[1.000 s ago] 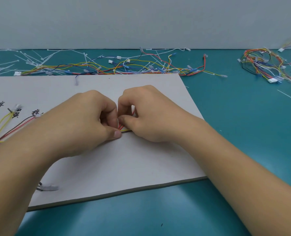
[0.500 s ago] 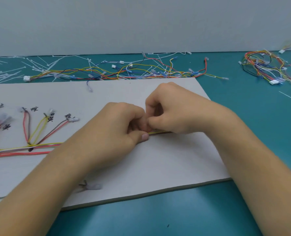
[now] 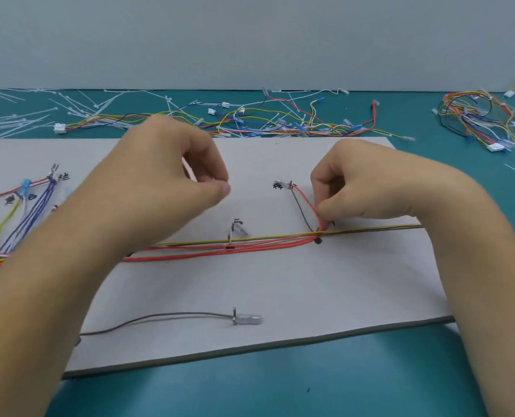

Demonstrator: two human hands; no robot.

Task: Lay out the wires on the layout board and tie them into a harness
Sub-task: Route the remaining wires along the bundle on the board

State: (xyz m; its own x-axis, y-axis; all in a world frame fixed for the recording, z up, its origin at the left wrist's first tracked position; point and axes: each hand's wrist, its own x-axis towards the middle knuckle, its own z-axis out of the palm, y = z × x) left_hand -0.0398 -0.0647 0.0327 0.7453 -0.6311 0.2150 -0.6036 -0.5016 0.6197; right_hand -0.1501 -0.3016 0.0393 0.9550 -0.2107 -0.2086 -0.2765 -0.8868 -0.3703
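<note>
A white layout board [image 3: 280,281] lies on the teal table. A bundle of red, yellow and dark wires [image 3: 235,243] runs across it from left to right. My right hand [image 3: 367,188] pinches the bundle where a red and a grey wire [image 3: 306,200] branch up to a labelled terminal. My left hand [image 3: 166,188] hovers above the board to the left, blurred, fingers curled against the thumb round a thin pale strip that looks like a cable tie. Blue, purple and yellow branch wires [image 3: 33,212] fan out at the board's left.
A loose grey wire with a metal terminal [image 3: 244,319] lies near the board's front edge. Several loose wires [image 3: 250,121] and white cable ties [image 3: 24,115] are strewn behind the board. A tangled wire heap [image 3: 476,121] sits at the far right.
My hands were pressed together on the bundle; they have come apart. The left hand lifted up and to the left, and the right hand stayed pinching the wires.
</note>
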